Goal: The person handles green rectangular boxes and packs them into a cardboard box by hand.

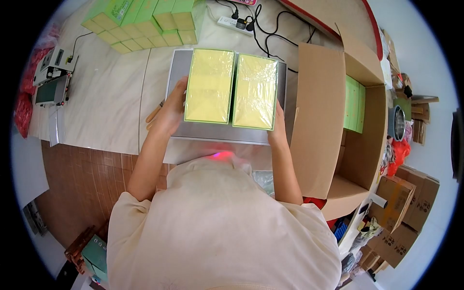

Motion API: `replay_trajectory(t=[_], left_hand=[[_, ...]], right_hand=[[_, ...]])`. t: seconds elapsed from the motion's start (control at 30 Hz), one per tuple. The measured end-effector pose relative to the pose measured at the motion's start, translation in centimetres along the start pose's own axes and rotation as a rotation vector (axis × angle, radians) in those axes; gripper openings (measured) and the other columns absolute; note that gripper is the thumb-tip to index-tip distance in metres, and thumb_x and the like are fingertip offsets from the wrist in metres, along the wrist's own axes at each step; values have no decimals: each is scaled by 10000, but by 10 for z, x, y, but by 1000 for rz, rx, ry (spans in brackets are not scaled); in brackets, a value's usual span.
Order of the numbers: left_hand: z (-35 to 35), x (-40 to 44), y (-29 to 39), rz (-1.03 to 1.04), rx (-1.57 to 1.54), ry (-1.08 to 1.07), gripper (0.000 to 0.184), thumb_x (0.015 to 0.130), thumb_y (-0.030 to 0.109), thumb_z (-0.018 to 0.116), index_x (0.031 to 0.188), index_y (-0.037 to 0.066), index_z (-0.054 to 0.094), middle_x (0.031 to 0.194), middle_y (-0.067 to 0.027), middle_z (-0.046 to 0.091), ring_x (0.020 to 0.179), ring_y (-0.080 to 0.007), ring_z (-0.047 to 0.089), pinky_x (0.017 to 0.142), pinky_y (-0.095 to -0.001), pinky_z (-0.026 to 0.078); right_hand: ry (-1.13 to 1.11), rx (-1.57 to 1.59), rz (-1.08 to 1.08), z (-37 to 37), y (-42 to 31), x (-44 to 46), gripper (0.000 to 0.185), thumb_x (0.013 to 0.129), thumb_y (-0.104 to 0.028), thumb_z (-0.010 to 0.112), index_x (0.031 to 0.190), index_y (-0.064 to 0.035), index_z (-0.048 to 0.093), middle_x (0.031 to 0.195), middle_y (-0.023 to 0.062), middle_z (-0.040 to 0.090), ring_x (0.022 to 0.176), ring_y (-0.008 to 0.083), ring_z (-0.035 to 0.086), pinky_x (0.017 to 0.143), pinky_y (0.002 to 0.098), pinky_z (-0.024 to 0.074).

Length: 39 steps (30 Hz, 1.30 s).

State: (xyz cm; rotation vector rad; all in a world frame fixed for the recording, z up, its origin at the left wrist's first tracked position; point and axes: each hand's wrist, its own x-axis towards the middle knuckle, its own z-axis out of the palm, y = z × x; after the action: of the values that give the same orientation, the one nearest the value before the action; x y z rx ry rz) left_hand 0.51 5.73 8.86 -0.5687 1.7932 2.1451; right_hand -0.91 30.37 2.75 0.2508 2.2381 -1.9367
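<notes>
Two yellow boxes with green edges, the left box (209, 87) and the right box (255, 92), stand side by side in shiny clear film. My left hand (170, 110) presses on the left box's outer side, fingers partly hidden behind it. From the other side my right hand (278, 126) grips the right box, most of its fingers out of sight. Both boxes are squeezed between my hands, over a flat grey metal-topped panel (203, 131). Whether they touch the panel I cannot tell. A tan-handled tool (153, 116) lies left of my left hand.
Stacked green boxes (145, 24) stand at the back left. A power strip (235, 25) with black cables (270, 34) lies behind the panel. On the right, an open cardboard carton (316, 121) contains green boxes (354, 104). A small machine (53, 77) sits at far left.
</notes>
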Motion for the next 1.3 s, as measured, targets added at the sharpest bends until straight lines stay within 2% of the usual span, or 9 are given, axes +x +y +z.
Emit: replay_trajectory(t=[0.33, 0.53, 0.63, 0.67, 0.73, 0.8, 1.07, 1.17, 1.3], left_hand=[[7, -6, 8, -107, 171, -86, 580, 978, 452, 351, 1381, 35, 371, 1321, -82, 471, 1214, -179, 418, 1004, -314, 328], [-29, 6, -56, 3, 269, -229, 741, 968, 549, 258, 1454, -1, 154, 1495, -143, 235, 1374, -238, 221, 1102, -324, 201], [-21, -21, -61, 300, 320, -97, 797, 954, 563, 277, 1463, 8, 18, 1516, -169, 153, 1396, -284, 171, 1119, -345, 156], [-19, -25, -69, 415, 336, -33, 865, 933, 550, 362, 1447, 1, -65, 1520, -191, 59, 1403, -316, 107, 1125, -383, 124], [-8, -33, -86, 520, 349, 63, 958, 913, 537, 447, 1431, -6, -148, 1525, -212, -36, 1410, -348, 43, 1130, -421, 91], [11, -38, -100, 673, 466, 275, 1080, 860, 510, 561, 1406, -12, -211, 1496, -255, -140, 1398, -401, -57, 1119, -490, 59], [53, -46, -145, 451, 344, 462, 1150, 817, 458, 649, 1393, -31, -217, 1461, -308, -144, 1371, -454, -76, 1102, -533, 59], [38, -51, -136, 513, 478, 542, 1068, 842, 397, 643, 1408, -48, -147, 1462, -303, -93, 1369, -442, -26, 1105, -522, 66], [-13, -43, -112, 748, 431, 745, 809, 898, 256, 566, 1418, -46, 24, 1490, -227, 46, 1386, -358, 76, 1119, -472, 89]], right_hand=[[-85, -30, 35, 2, 3, 6, 472, 966, -377, 378, 1111, 39, 547, 1011, 151, 604, 949, 204, 550, 842, 313, 427], [-247, 129, 71, 3, -22, 19, 308, 918, -192, 473, 1116, 29, 554, 987, 102, 626, 901, 161, 563, 833, 297, 442], [-520, 103, 78, 2, -65, 26, 317, 875, -115, 570, 1173, -5, 571, 1059, 83, 634, 973, 141, 570, 884, 284, 435], [-714, 50, -120, 1, -64, 41, 346, 890, -86, 548, 1229, -20, 561, 1096, 72, 631, 987, 132, 571, 896, 270, 429], [-719, 82, 263, 11, -74, 55, 355, 922, -56, 476, 1269, -28, 543, 1166, 71, 613, 1059, 137, 558, 932, 266, 420], [-813, -10, 204, 20, -70, 75, 361, 928, -38, 449, 1279, -30, 534, 1190, 74, 605, 1093, 145, 548, 953, 267, 412], [-1059, -167, 115, 40, -54, 115, 359, 935, -40, 422, 1275, -26, 537, 1264, 79, 566, 1155, 172, 531, 1021, 292, 373], [-922, -201, -122, 35, -53, 119, 354, 943, -68, 414, 1274, -21, 530, 1283, 80, 551, 1151, 180, 537, 1020, 299, 374], [-385, 55, -145, -6, -43, 121, 377, 974, -215, 408, 1253, 17, 510, 1217, 130, 586, 1110, 240, 563, 972, 345, 413]])
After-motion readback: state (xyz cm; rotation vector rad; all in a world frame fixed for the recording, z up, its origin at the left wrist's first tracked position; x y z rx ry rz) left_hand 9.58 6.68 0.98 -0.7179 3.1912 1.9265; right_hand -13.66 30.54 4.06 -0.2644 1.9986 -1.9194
